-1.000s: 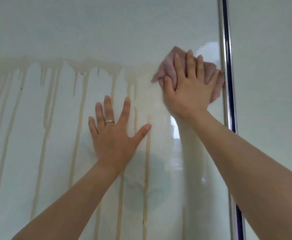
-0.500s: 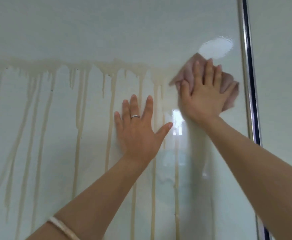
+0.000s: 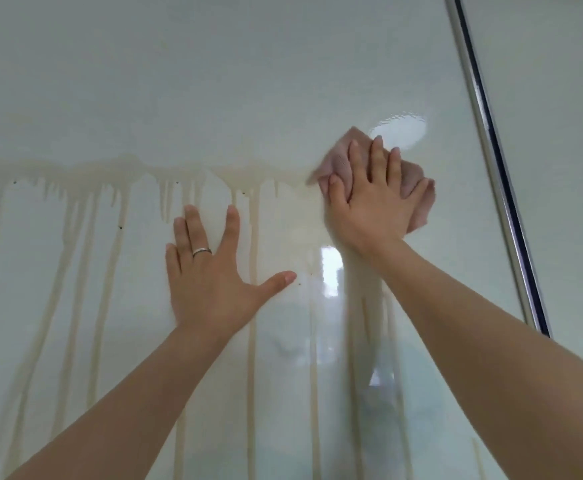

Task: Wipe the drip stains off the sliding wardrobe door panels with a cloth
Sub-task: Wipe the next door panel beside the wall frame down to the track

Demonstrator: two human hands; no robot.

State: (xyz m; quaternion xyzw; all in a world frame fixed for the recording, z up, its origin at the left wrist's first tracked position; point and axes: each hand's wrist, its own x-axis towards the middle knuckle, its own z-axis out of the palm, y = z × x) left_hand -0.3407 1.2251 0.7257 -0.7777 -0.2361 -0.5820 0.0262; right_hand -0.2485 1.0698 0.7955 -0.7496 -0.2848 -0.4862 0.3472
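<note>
A glossy pale wardrobe door panel (image 3: 213,81) fills the view. Beige drip stains (image 3: 85,237) run down from a horizontal band across its left and middle. My right hand (image 3: 369,206) presses a pinkish cloth (image 3: 418,188) flat against the panel at the right end of the stain band, fingers straight and spread. My left hand (image 3: 210,275), wearing a ring, lies flat on the panel with fingers spread, lower and to the left of the cloth. The strip below the cloth looks shiny, with fainter streaks.
A chrome and dark vertical door frame strip (image 3: 490,161) runs down the right side, close to the cloth. Beyond it lies another pale panel (image 3: 560,133). A bright light reflection (image 3: 400,131) sits just above the cloth.
The view has shifted left and up, so both hands and the frame strip sit farther right in the picture. The cloth stays near the right end of the stain band; my left hand remains flat.
</note>
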